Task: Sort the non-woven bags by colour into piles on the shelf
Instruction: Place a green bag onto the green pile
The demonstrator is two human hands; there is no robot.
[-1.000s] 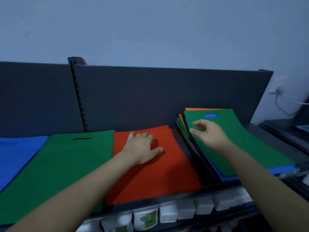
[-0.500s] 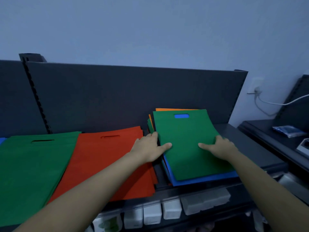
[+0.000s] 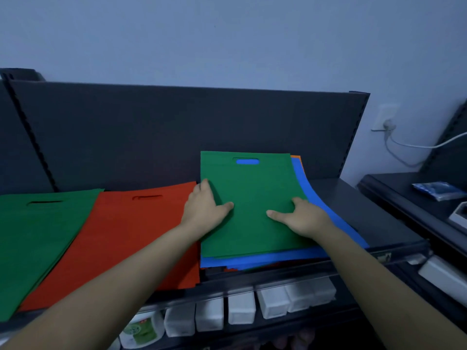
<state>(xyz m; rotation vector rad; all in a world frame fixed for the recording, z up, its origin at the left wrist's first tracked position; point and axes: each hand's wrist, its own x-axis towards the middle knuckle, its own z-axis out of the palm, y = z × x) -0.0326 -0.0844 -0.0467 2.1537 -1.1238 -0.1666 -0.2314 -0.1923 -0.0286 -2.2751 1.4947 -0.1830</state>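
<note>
L hand [image 3: 206,210], R hand [image 3: 304,218] pinch side edges: flat matte rect. green bag [image 3: 250,193] atop blue bag [image 3: 252,261].

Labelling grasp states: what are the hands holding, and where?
The top green bag of the mixed stack: left hand pinches its left edge, right hand its right edge, thumbs on top.

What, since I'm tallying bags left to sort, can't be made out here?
All head view:
- Bags under the green bag: it covers them; only a blue bag and an orange corner show, so no count.
- Green pile: cut off by the frame's left edge.
- Left hand, right hand: the grip under the bag is hidden.
- Boxes below: labels blurred.
</note>
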